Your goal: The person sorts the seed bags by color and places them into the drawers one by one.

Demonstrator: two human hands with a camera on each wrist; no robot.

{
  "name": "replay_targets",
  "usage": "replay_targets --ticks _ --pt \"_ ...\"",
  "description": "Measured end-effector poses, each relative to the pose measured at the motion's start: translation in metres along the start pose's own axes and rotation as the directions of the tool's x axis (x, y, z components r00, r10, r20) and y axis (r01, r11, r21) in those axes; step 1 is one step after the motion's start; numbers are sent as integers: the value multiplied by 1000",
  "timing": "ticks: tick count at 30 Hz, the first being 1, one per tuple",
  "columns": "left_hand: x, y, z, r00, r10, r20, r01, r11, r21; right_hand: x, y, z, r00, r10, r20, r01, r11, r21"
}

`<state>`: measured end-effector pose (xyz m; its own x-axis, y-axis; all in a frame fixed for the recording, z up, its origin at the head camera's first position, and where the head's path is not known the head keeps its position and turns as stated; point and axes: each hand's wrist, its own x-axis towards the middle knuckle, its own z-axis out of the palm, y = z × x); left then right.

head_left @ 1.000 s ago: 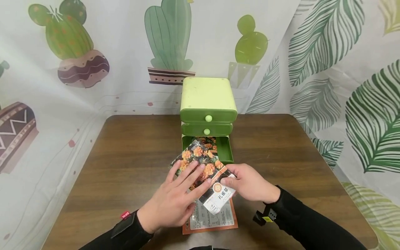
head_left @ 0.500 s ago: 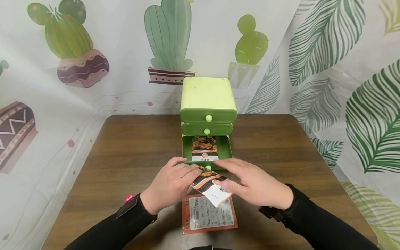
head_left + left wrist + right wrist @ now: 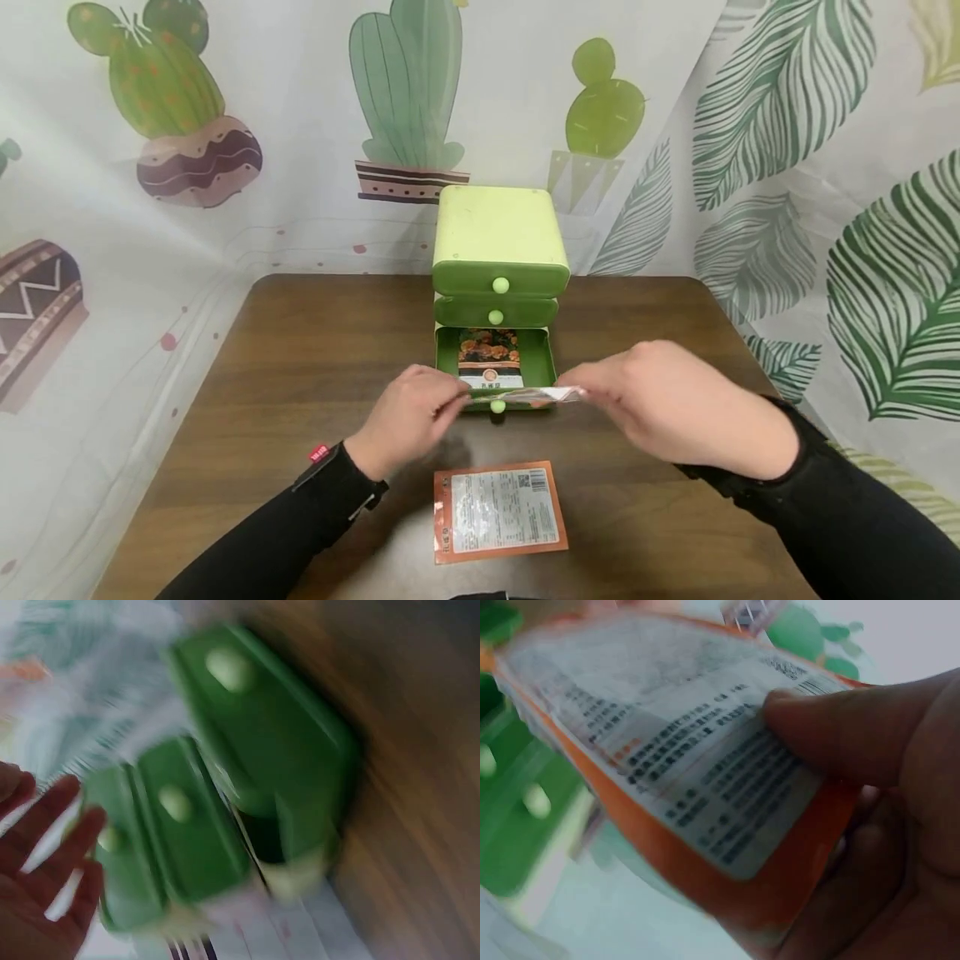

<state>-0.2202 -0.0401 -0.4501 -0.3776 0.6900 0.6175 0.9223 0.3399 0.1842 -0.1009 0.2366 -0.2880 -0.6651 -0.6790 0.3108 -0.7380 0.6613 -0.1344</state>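
A seed packet (image 3: 536,394) is held up almost edge-on in front of the drawer, its orange-edged printed back (image 3: 690,765) filling the right wrist view. My right hand (image 3: 667,408) pinches its right end, thumb lying over the printed label. At the packet's left end, my left hand (image 3: 412,412) has thumb and index fingertips together on the edge; its other fingers spread loosely in the blurred left wrist view. A second seed packet (image 3: 491,375), with orange flowers, lies in the pulled-out green drawer (image 3: 538,358). A third packet (image 3: 498,512) lies label side up on the table.
The drawer unit (image 3: 498,225) stands at the back of the wooden table (image 3: 322,350), its upper two drawers pushed in. Behind it hangs a cloth backdrop (image 3: 300,125) printed with cacti and leaves.
The held packet has lifted off from above the table packet and turned from flower side up to edge-on. My right hand has risen and moved right, while the drawer packet has come into view.
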Motion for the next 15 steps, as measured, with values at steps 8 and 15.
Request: replay_targets --ticks 8,15 --pt "-27 -48 -26 763 -564 316 461 817 346 26 23 21 997 77 -17 -79 972 -223" --pt "-39 -58 -42 672 -675 305 561 732 386 48 52 89 986 146 80 -113 940 -322"
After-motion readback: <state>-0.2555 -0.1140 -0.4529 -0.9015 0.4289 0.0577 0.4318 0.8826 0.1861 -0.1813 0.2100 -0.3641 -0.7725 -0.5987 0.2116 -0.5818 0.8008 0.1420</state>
